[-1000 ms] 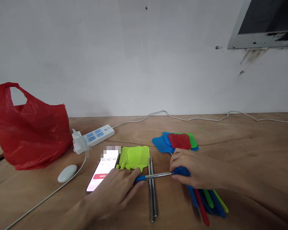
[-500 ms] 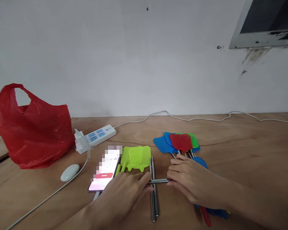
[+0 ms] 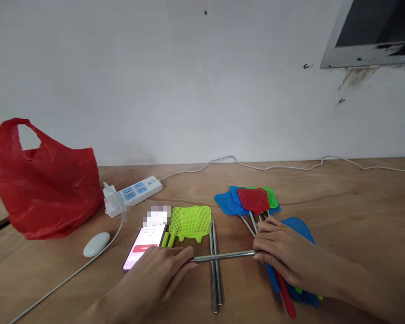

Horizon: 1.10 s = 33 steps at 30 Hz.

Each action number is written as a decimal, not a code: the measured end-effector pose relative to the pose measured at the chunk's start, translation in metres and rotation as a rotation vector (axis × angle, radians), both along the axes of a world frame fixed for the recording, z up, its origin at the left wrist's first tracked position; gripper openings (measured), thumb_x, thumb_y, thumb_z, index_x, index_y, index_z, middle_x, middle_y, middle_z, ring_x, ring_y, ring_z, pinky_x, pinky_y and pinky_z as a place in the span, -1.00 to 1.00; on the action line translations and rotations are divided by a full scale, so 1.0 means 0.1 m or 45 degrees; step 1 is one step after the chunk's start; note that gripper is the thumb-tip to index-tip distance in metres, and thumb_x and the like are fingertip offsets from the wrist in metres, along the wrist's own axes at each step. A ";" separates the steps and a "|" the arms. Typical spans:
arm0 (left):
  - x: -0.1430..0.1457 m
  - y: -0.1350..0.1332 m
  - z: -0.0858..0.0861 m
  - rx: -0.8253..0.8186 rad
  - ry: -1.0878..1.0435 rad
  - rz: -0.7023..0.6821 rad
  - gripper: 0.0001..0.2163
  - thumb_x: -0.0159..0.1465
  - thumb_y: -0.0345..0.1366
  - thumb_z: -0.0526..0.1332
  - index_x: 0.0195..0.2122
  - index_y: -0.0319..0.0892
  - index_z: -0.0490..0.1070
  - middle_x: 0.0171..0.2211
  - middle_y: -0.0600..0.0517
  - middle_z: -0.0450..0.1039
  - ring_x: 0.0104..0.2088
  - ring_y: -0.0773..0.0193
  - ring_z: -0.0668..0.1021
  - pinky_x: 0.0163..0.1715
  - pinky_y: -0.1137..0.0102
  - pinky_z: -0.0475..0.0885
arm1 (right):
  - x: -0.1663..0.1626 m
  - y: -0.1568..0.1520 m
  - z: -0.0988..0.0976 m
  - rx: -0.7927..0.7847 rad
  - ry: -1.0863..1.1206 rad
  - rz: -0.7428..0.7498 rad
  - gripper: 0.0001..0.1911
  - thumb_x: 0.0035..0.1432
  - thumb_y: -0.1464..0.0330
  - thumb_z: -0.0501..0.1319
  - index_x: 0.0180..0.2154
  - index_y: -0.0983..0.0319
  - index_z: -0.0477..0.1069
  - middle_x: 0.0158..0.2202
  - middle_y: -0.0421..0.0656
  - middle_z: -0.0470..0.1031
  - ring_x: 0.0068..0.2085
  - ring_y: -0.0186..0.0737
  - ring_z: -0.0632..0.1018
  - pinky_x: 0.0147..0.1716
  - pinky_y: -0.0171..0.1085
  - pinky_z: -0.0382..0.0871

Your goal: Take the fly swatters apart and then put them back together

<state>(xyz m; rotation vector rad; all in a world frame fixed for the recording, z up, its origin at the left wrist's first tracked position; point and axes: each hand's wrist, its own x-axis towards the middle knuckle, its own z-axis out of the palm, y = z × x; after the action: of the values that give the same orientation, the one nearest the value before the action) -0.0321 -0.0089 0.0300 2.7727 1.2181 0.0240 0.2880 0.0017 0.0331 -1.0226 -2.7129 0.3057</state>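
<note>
A thin telescopic metal rod (image 3: 234, 255) stretches level between my two hands. My left hand (image 3: 162, 270) is closed round its left end, beside the phone (image 3: 142, 245). My right hand (image 3: 286, 252) grips the other end. Past the right knuckles a blue fly swatter head (image 3: 300, 228) shows; the hand hides whether it joins this rod. Beneath the held rod lie two metal rods (image 3: 216, 288) side by side. Two lime-green swatter heads (image 3: 194, 222) with short handles rest near my left hand. Partly under my right hand is a pile of swatters, a red head (image 3: 254, 199) on top.
A red plastic bag (image 3: 50, 189) stands at the left. Near it are a white power strip (image 3: 140, 191) and a white mouse-shaped object (image 3: 96, 244). One cable (image 3: 67, 274) crosses the left front; another runs along the wall (image 3: 189, 90).
My hands have drawn apart, left hand leftward and right hand rightward. A longer stretch of rod shows between them. The blue swatter head by my right hand has shifted right.
</note>
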 end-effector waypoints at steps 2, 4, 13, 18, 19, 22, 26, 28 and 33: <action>-0.05 0.00 0.02 0.008 -0.031 -0.040 -0.62 0.55 -0.15 -0.19 -0.28 -0.09 0.32 -0.40 0.05 0.51 -0.47 0.13 0.55 -0.51 0.35 0.15 | -0.02 -0.03 0.02 -0.038 0.005 -0.006 -0.73 0.40 0.45 -0.01 -0.37 0.21 0.32 -0.36 -0.17 0.46 -0.25 -0.14 0.40 -0.08 -0.06 0.23; -0.10 0.01 0.04 0.025 -0.025 -0.065 -0.64 0.55 -0.13 -0.16 -0.28 -0.10 0.32 -0.40 0.04 0.51 -0.47 0.13 0.54 -0.51 0.35 0.14 | -0.02 -0.05 0.05 -0.065 0.014 -0.026 -0.72 0.42 0.41 -0.02 -0.34 0.21 0.36 -0.33 -0.16 0.49 -0.22 -0.13 0.44 -0.03 -0.03 0.24; -0.21 0.04 0.03 0.082 -0.040 -0.117 -0.64 0.54 -0.13 -0.15 -0.31 -0.10 0.31 -0.48 0.05 0.47 -0.52 0.18 0.49 -0.52 0.36 0.16 | 0.10 -0.07 0.07 0.048 -0.050 -0.011 -0.78 0.36 0.37 0.11 -0.35 0.17 0.45 -0.30 -0.16 0.53 -0.16 -0.06 0.48 -0.03 -0.01 0.27; -0.14 0.01 0.07 0.030 -0.044 -0.145 -0.64 0.54 -0.15 -0.18 -0.26 -0.10 0.32 -0.46 0.06 0.50 -0.52 0.19 0.51 -0.53 0.36 0.19 | 0.02 -0.11 0.06 0.164 -0.054 0.067 -0.79 0.35 0.45 0.07 -0.33 0.18 0.41 -0.33 -0.18 0.53 -0.21 -0.10 0.48 -0.07 -0.07 0.28; -0.11 -0.01 0.07 0.009 -0.033 -0.146 -0.63 0.55 -0.15 -0.19 -0.25 -0.10 0.32 -0.45 0.07 0.51 -0.52 0.19 0.51 -0.53 0.36 0.19 | -0.01 -0.11 0.05 0.206 -0.049 0.082 -0.80 0.34 0.47 0.08 -0.33 0.19 0.40 -0.34 -0.19 0.52 -0.23 -0.12 0.47 -0.07 -0.08 0.28; -0.01 -0.03 0.09 -0.011 0.032 -0.121 -0.61 0.55 -0.16 -0.23 -0.27 -0.09 0.30 -0.45 0.07 0.53 -0.53 0.18 0.53 -0.55 0.35 0.19 | -0.10 -0.11 0.03 0.351 -0.041 0.129 -0.82 0.31 0.50 0.10 -0.35 0.20 0.38 -0.37 -0.20 0.50 -0.27 -0.14 0.47 -0.10 -0.11 0.28; 0.10 -0.02 0.08 0.012 0.114 -0.082 -0.63 0.56 -0.20 -0.23 -0.26 -0.10 0.29 -0.46 0.05 0.54 -0.53 0.15 0.55 -0.58 0.35 0.16 | -0.14 -0.09 0.02 0.487 -0.057 0.153 -0.79 0.26 0.55 0.09 -0.38 0.21 0.37 -0.39 -0.19 0.49 -0.30 -0.15 0.46 -0.13 -0.13 0.25; 0.15 -0.01 0.07 0.005 0.129 -0.078 -0.66 0.55 -0.20 -0.20 -0.26 -0.10 0.28 -0.45 0.04 0.55 -0.54 0.15 0.56 -0.61 0.36 0.13 | -0.16 -0.10 0.03 0.473 -0.051 0.143 -0.78 0.23 0.59 0.09 -0.39 0.21 0.37 -0.40 -0.20 0.49 -0.31 -0.16 0.45 -0.13 -0.13 0.23; 0.31 -0.02 0.06 0.003 0.121 -0.151 -0.78 0.53 -0.26 -0.06 -0.26 -0.10 0.25 -0.43 0.05 0.58 -0.55 0.15 0.57 -0.64 0.32 0.05 | -0.27 -0.14 0.00 0.467 -0.044 0.167 -0.83 0.22 0.55 0.13 -0.39 0.25 0.41 -0.42 -0.21 0.49 -0.34 -0.18 0.41 -0.15 -0.13 0.19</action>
<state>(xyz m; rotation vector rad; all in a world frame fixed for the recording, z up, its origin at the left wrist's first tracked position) -0.0010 -0.0107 0.0363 2.8728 1.0710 -0.1183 0.2607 -0.0126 0.0328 -0.7544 -2.7286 -0.1867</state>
